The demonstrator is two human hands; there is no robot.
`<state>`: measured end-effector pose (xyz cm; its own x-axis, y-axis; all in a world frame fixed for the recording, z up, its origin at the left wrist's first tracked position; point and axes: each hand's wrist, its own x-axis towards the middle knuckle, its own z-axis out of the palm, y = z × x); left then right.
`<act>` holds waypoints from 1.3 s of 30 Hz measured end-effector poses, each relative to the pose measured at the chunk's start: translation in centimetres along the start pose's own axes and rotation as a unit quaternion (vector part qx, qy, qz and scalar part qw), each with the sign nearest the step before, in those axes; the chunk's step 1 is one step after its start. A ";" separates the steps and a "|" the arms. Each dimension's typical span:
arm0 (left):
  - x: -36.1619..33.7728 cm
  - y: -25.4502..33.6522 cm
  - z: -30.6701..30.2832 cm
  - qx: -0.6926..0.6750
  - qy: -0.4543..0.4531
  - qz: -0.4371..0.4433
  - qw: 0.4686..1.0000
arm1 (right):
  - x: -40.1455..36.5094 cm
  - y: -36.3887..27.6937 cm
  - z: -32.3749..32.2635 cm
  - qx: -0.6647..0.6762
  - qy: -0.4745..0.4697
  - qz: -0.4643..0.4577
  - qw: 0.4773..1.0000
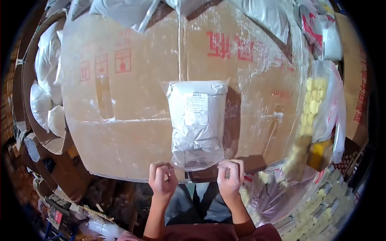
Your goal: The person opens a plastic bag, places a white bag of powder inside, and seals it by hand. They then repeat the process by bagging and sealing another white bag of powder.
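A transparent plastic bag of white powder (197,138) lies flat on a cardboard-covered surface (140,140), with a white printed label (196,109) facing up. Its loose, unfilled end points toward me. My left hand (163,178) is closed in a pinch at the left corner of that end. At the right corner, my right hand (230,176) has its fingers curled and pinched on the plastic edge. Exactly how the fingertips grip the thin film is partly hidden.
White-filled bags (265,16) line the far edge. A carton with white bags (48,60) stands left. To the right are a plastic bag of pale yellow pieces (315,96) and another carton (356,88). More yellow packs (321,209) lie lower right. White dust marks the cardboard.
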<state>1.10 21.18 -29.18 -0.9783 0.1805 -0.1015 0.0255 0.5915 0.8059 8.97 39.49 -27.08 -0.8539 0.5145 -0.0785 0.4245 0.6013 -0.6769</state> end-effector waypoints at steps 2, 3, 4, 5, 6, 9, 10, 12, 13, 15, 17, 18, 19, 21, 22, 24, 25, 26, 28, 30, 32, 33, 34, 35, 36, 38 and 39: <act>-0.4 0.6 -0.1 -0.008 -0.013 0.000 1.000 | -0.2 0.3 0.4 -0.038 0.026 -0.006 0.999; -0.4 1.0 -0.1 -0.012 -0.021 0.000 1.000 | -0.2 0.1 0.3 -0.063 -0.007 -0.009 0.998; -0.7 0.7 0.2 -0.002 -0.036 0.002 0.999 | -0.5 0.2 0.7 -0.043 -0.023 0.022 0.999; -1.1 0.2 0.6 0.007 -0.049 0.006 0.999 | -1.0 0.7 1.2 -0.043 -0.029 0.036 0.998; -1.3 0.0 1.0 0.015 -0.061 0.010 0.998 | -1.6 1.4 1.9 -0.043 -0.035 0.048 0.997; -1.6 -1.5 2.2 0.006 0.007 0.063 0.998 | -2.1 3.0 3.2 -0.021 0.021 0.004 1.000; -1.9 -2.0 2.3 0.006 0.019 0.073 0.997 | -1.9 3.4 3.4 -0.007 0.047 -0.015 0.999; -1.6 -2.1 2.7 0.019 0.039 0.092 0.995 | -1.2 3.9 4.1 -0.015 0.088 -0.036 0.995; -1.3 -1.9 2.8 0.033 0.044 0.101 0.993 | -1.1 4.1 4.4 -0.019 0.107 -0.045 0.993; -1.7 -2.5 2.9 0.041 0.043 0.096 0.994 | -0.7 4.3 5.0 -0.029 0.121 -0.055 0.991; -1.9 -2.8 2.8 0.050 0.043 0.113 0.991 | -1.2 4.2 5.4 -0.016 0.130 -0.051 0.990; -1.9 -2.8 2.8 0.054 0.043 0.122 0.990 | -1.4 4.1 5.5 -0.010 0.129 -0.049 0.990; -2.0 -2.8 2.7 0.054 0.042 0.122 0.990 | -1.6 4.0 5.4 -0.004 0.129 -0.046 0.991; -2.1 -2.7 2.6 0.053 0.040 0.125 0.990 | -2.1 4.5 5.3 0.003 0.128 -0.043 0.991; -2.0 -2.8 2.5 0.054 0.044 0.131 0.989 | -2.1 4.9 5.0 0.005 0.123 -0.059 0.991; -1.9 -2.8 2.2 0.056 0.050 0.141 0.987 | -1.9 5.1 4.2 -0.017 0.093 -0.067 0.993; -1.8 -2.9 1.9 0.056 0.044 0.146 0.987 | -1.4 4.8 3.7 -0.047 0.075 -0.091 0.992; -1.7 -2.9 1.6 0.056 0.041 0.150 0.986 | -1.4 4.8 3.7 -0.046 0.078 -0.095 0.991; -1.7 -3.0 1.3 0.054 0.037 0.159 0.985 | -1.5 5.0 3.7 -0.044 0.082 -0.101 0.990; -2.1 -3.2 1.3 0.052 0.037 0.140 0.988 | -1.9 5.2 3.8 -0.028 0.091 -0.077 0.992; -2.2 -3.1 1.5 0.044 0.033 0.124 0.991 | -2.4 5.4 4.4 -0.022 0.110 -0.046 0.993; -3.0 -3.0 1.6 0.003 0.038 0.055 0.998 | -2.7 5.5 4.9 0.020 0.120 -0.018 0.992; -3.3 -2.8 2.1 -0.056 0.071 0.005 0.996 | -2.9 5.4 5.1 0.032 0.131 0.001 0.991; -4.3 -3.0 1.6 -0.052 0.028 -0.043 0.997 | -3.0 5.3 5.3 0.043 0.142 0.020 0.989; -4.6 -2.6 1.2 -0.048 -0.015 -0.091 0.995 | -3.1 5.1 5.4 0.054 0.153 0.040 0.986; -5.2 -0.9 2.4 -0.138 0.043 -0.237 0.961 | -3.2 4.9 5.6 0.057 0.146 0.046 0.987; -4.9 0.1 3.2 -0.182 0.072 -0.307 0.931 | -3.1 4.8 5.4 0.060 0.139 0.042 0.988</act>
<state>6.56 22.84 -30.45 -0.8037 -0.2267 -0.5502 -0.5935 0.2392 0.7685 12.00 37.46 -34.02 -0.6944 0.7175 0.0552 0.4370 0.4814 -0.7598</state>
